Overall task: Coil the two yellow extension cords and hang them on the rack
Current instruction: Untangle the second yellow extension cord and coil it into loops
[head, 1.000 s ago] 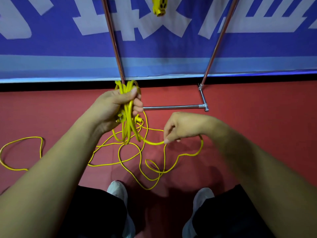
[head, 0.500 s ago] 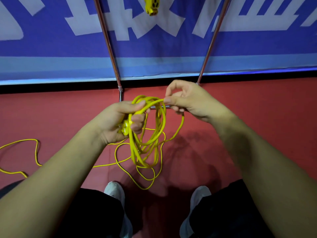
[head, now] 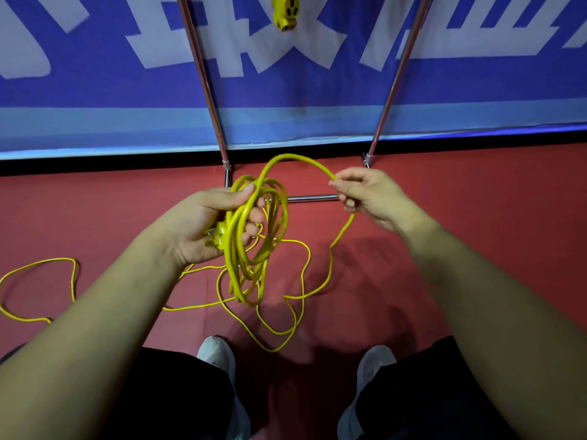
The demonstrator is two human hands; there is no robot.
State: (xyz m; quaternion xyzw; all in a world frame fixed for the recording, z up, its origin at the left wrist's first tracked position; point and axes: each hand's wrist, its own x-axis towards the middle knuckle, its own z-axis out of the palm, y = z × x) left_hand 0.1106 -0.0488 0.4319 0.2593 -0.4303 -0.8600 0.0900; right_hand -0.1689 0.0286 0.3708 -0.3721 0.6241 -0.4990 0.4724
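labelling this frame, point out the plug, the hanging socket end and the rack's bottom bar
plug (head: 219, 234): head view, its yellow body
hanging socket end (head: 288, 12): head view, its slotted face
rack's bottom bar (head: 313, 197): head view, bare middle stretch

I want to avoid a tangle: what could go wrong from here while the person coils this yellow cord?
1. The loose cord on the floor lies in crossing loops; pulled up by the right hand, it may knot.
2. It passes close to the left shoe and could catch under it.
3. The coil in the left hand has uneven loops; some may slip out.
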